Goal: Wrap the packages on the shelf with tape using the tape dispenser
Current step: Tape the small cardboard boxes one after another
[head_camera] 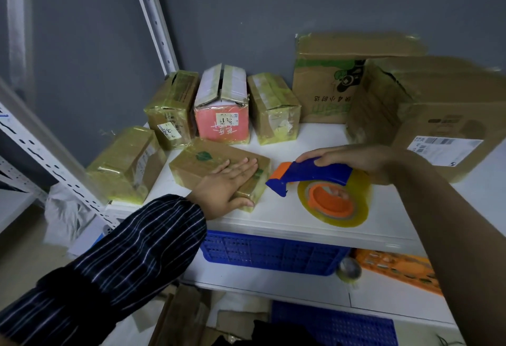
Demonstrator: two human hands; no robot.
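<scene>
– Just right of the flat cardboard package (pixel 204 162), nearly touching its corner, we have the tape dispenser (pixel 309 174). Where do we stand with the hands?

– Our right hand (pixel 353 158) is wrapped over the blue handle (pixel 325 171), fingers curled down around it. Our left hand (pixel 228 182) lies flat on top of the package with fingers straight and together, and the thumb rests against the near side.

– How do we expect the package to behave?

– We judge it light and fairly stiff, since it is a small cardboard box. Glossy yellowish tape already covers its edges, and the white shelf (pixel 273 222) under the package looks smooth, so it may slide when the tape pulls. Pressing down with the whole palm seems the right hold.

– And the dispenser?

– It is hard plastic, rigid, easy to steer from the handle. We keep our fingers off the blue nose (pixel 276 185), the end nearest the package, because the cutter probably sits there. The tape roll (pixel 335 203) is translucent and sticky. We cannot tell whether it rests on the shelf or hangs just above it.

– Any other packages?

– Several stand behind the flat package, among them a pink box (pixel 221 123) whose top flaps gape apart.
</scene>
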